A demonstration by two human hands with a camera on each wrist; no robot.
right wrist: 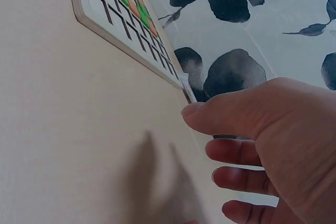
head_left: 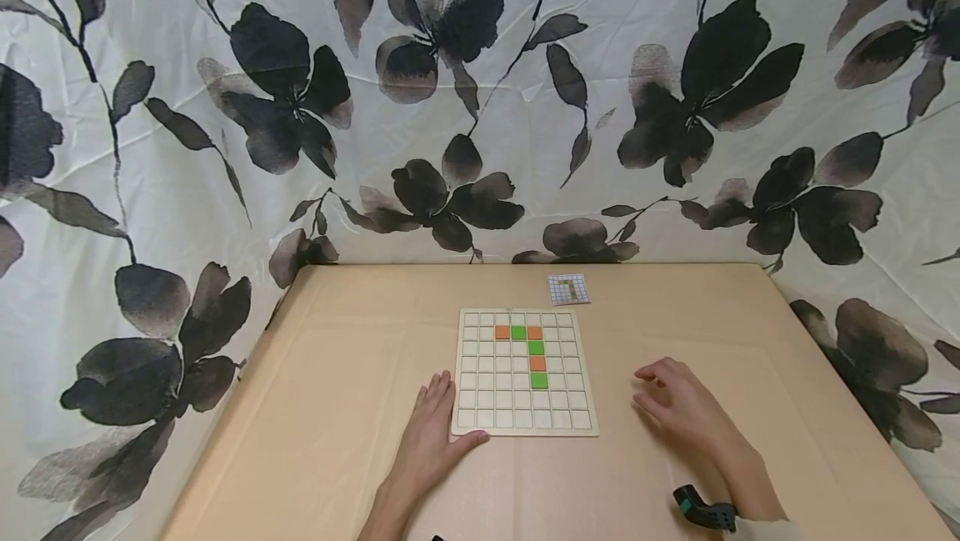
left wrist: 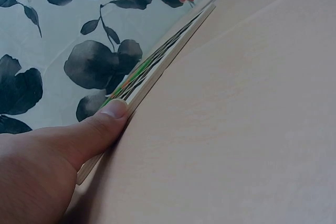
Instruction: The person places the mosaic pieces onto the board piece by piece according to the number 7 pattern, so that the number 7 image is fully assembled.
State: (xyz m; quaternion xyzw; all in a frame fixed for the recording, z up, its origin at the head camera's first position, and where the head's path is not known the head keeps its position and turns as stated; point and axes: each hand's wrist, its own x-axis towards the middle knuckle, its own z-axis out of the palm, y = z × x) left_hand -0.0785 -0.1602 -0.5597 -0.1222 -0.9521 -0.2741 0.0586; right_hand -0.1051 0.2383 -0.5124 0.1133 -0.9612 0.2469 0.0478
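Note:
A pale square grid board [head_left: 480,418] lies on the table in the head view. Orange tiles [head_left: 537,363] and green tiles [head_left: 539,380] alternate in it, making a short row near the top with a column running down from its right end. My left hand [head_left: 431,428] rests along the board's left side, fingers straight, its thumb at the front edge. To the right of the board, my right hand [head_left: 686,403] hovers over the table with loosely curled fingers and nothing in them. The right wrist view shows the thumb [right wrist: 226,114] apart from the other fingers.
Behind the board lies a small card [head_left: 568,289] printed with a coloured grid pattern. The light wooden table [head_left: 337,341] meets a white floral cloth [head_left: 555,216] at its back and sides. A dark band [head_left: 703,509] circles the right wrist.

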